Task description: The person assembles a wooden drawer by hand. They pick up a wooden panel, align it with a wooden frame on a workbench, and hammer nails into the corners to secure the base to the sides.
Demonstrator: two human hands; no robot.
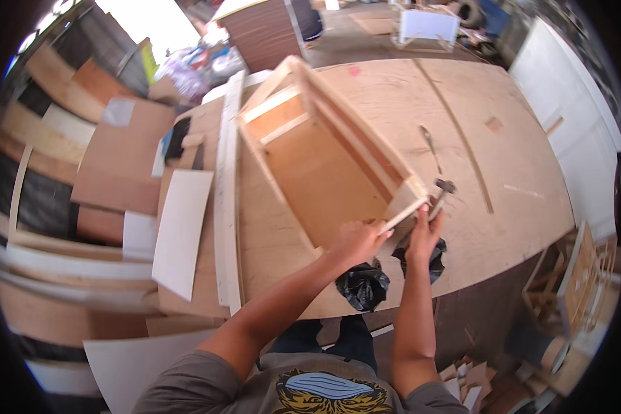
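A wooden box frame (328,176), like a drawer or cabinet carcass, sits at an angle over the worktable, its hollow side facing up. My left hand (357,240) grips its near rim, fingers curled over the edge. At the near right corner, my right hand (424,238) is closed round the handle of a hammer (445,185), whose head points away from me. That hand's fingers are also against the corner of the frame. Below my hands lie a crumpled black plastic bag (364,288) and another black bag (437,262), partly hidden by my right wrist.
The plywood worktable (524,159) bears a slim metal tool (429,141) and a long thin strip (455,131). Long white boards (228,186) and a white panel (183,231) lie left. A white door-like panel (566,124) stands right, with a wooden stool (574,283) below it.
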